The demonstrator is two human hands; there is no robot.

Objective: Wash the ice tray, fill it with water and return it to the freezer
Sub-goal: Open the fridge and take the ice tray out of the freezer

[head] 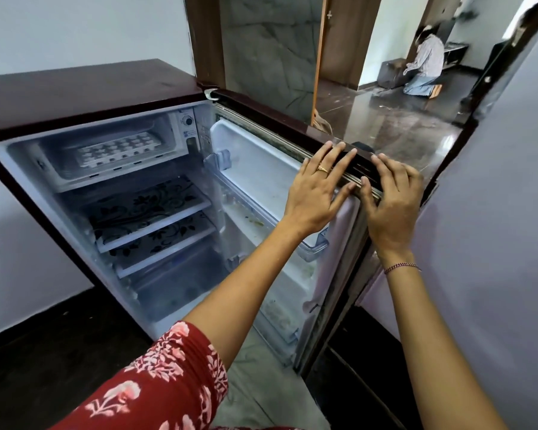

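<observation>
On the top edge of the open fridge door (263, 121), the left hand (316, 186) and right hand (390, 203) lie flat, fingers (343, 159) nearly straight, gripping nothing; the ice tray (118, 148) sits in the freezer (59, 164).

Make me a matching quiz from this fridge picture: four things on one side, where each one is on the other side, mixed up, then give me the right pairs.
Things
1. ice tray
2. ring
3. bracelet
4. floral mats

Places
A. on the shelves
B. round the right wrist
C. in the freezer compartment
D. on a finger of the left hand

Pairs: 1-C, 2-D, 3-B, 4-A
</observation>
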